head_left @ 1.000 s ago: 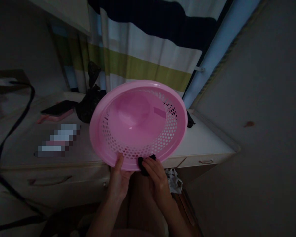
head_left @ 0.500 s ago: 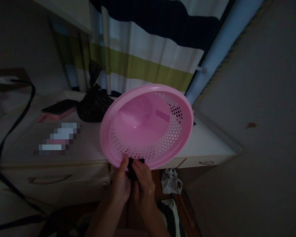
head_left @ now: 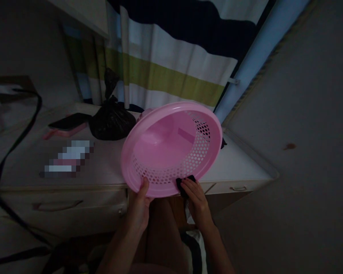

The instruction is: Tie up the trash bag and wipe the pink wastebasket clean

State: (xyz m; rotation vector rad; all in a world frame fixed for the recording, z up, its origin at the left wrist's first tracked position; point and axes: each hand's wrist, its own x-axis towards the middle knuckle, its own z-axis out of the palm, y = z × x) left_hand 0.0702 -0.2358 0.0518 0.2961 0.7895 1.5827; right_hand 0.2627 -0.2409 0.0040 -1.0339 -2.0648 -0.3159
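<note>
A pink plastic basket (head_left: 165,146) with hexagonal holes is tilted so that its open side faces me, over the front edge of the white counter. My left hand (head_left: 142,203) grips its near rim at the lower left, thumb inside. On the same rim, further right, my right hand (head_left: 196,196) presses a black cloth (head_left: 185,184) against the edge, its fingers closed over the cloth. The underside of the basket is hidden.
On the counter (head_left: 237,163) lie a black tied plastic bag (head_left: 111,121), a dark phone-like object with a pink item (head_left: 71,123), and a blurred-out item (head_left: 70,158). A striped curtain (head_left: 171,76) hangs behind. Below is a drawer (head_left: 57,205).
My right hand has slid right along the rim with the black cloth, away from my left hand. The basket has shifted and tilted slightly.
</note>
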